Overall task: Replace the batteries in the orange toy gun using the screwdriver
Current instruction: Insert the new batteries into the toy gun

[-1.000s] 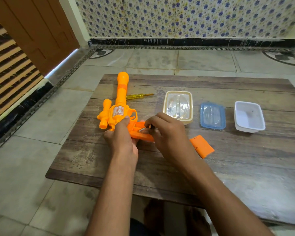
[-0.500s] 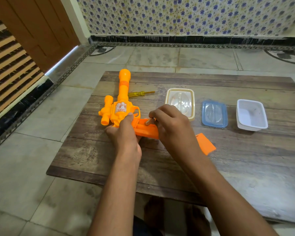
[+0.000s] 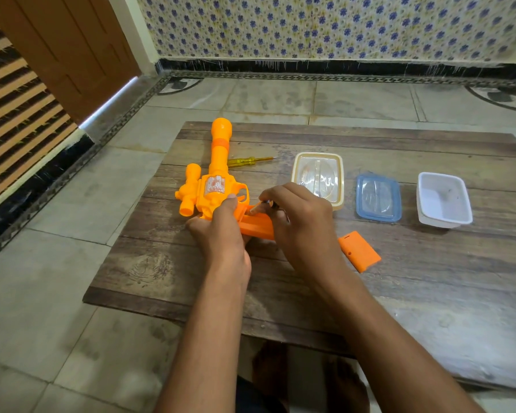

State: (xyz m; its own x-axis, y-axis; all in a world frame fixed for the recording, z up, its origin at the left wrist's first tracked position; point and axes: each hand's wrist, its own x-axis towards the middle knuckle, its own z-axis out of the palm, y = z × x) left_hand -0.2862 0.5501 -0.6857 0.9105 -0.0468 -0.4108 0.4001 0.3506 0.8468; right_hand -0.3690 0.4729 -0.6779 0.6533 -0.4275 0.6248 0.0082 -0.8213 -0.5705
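Nearby, loose cover [image 3: 359, 251], lidded tubs [image 3: 318, 177].

An orange toy gun [image 3: 213, 186] lies on a low wooden table [image 3: 429, 263], barrel pointing to twelve o'clock. The left hand [image 3: 221, 234] presses down on its body, while the right hand [image 3: 298, 216] pinches a small battery [image 3: 258, 206] at the open handle. A yellow screwdriver [image 3: 248, 160] lies just beside the barrel at three o'clock. An orange cover [image 3: 358, 251] rests at four o'clock of the hands. Toward three o'clock sit a cream lid [image 3: 318, 177], a blue lid [image 3: 378, 198] and a white tub [image 3: 443, 201].
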